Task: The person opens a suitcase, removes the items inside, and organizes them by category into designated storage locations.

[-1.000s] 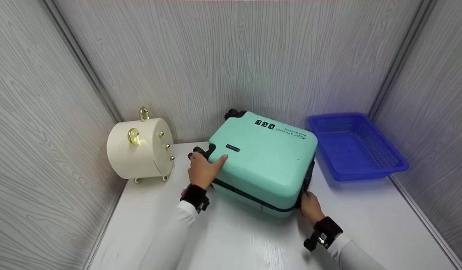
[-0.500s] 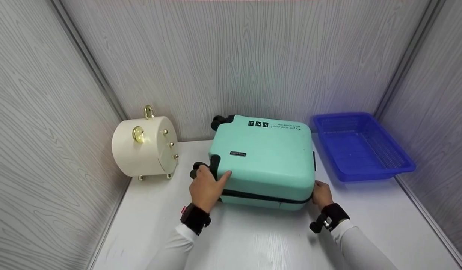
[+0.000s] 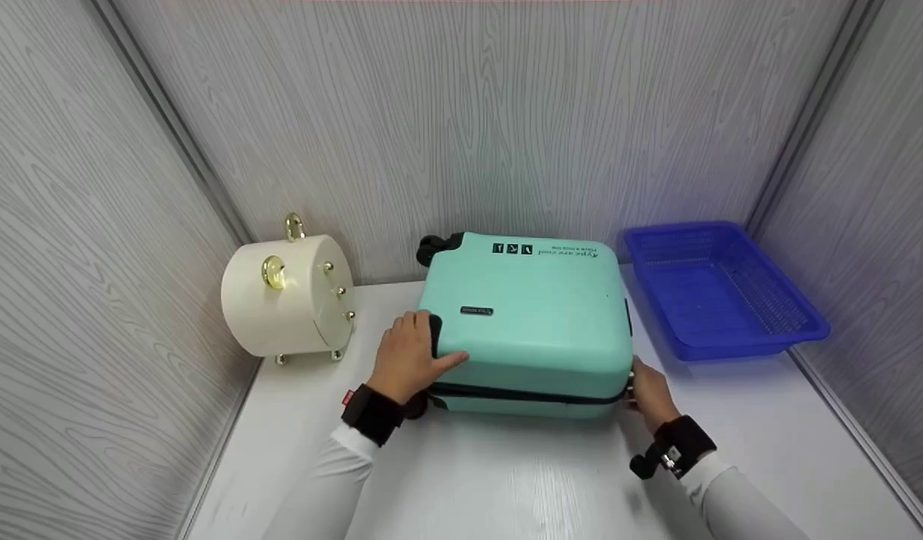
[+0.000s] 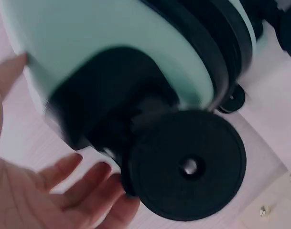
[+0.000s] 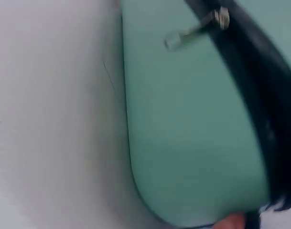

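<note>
A mint-green hard-shell suitcase [image 3: 529, 307] lies flat on the white table, black wheels toward the left. At its near left corner my left hand [image 3: 407, 356] rests, thumb spread against the shell. In the left wrist view the fingers of that hand [image 4: 83, 191] are loosely bent beside a large black wheel [image 4: 188, 164]. My right hand [image 3: 650, 390] touches the near right corner, its fingers mostly hidden. Only a blurred fingertip [image 5: 231, 222] shows in the right wrist view, at the suitcase's edge, with a zipper pull [image 5: 193, 36] hanging above.
A cream drum-shaped box [image 3: 278, 300] with gold knobs and small feet stands left of the suitcase. To the right sits a blue plastic basket [image 3: 739, 349]. Wood-grain panels [image 3: 461, 112] enclose the table [image 3: 506, 480] at the back and both sides.
The suitcase has turned from a slant to nearly square with the back panel. My left hand has shifted slightly on its corner; my right hand has moved a little to the right with the end.
</note>
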{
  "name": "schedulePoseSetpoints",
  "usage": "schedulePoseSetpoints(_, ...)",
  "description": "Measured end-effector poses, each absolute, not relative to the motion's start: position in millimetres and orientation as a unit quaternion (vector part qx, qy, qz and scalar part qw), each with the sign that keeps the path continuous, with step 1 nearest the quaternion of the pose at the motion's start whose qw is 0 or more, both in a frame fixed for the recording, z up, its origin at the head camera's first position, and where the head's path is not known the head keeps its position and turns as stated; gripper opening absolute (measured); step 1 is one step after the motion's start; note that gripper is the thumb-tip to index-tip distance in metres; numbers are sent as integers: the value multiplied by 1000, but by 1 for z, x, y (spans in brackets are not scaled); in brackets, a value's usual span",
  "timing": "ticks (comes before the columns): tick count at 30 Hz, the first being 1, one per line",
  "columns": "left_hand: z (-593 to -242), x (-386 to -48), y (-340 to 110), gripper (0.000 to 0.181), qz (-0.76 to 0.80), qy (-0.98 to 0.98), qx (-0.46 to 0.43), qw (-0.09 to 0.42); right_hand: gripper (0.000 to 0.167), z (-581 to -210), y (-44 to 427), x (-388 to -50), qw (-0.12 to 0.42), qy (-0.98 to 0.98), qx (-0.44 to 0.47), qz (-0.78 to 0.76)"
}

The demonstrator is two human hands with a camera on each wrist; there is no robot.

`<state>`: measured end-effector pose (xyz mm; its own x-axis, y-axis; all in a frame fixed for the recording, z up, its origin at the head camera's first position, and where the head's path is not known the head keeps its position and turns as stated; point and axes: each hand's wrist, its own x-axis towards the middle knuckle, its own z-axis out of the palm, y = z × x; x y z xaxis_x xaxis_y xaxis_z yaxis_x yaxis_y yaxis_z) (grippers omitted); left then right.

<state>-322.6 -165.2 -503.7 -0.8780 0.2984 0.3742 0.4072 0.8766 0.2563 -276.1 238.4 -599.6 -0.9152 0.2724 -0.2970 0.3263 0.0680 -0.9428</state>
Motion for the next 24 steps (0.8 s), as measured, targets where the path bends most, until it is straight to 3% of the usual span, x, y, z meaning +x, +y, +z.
schedulePoseSetpoints(4, -501, -340, -173, 125, -172, -966, -185, 53, 72, -585, 223, -255, -21, 775, 148, -614)
schedulePoseSetpoints(8, -501, -354, -178, 143, -166, -968, -188, -10, 70, -583, 202, -234, -80, 788, 67, -606)
schedulePoseSetpoints(14, -501, -363, -181, 156, -146, -968, -200, -34, 103, -589, 185, -233, -109, 798, 34, -592)
schedulePoseSetpoints(24, -502, -355, -171, 145, -155, -964, -213, -24, 98, -586, 218, -260, -76, 828, 50, -553)
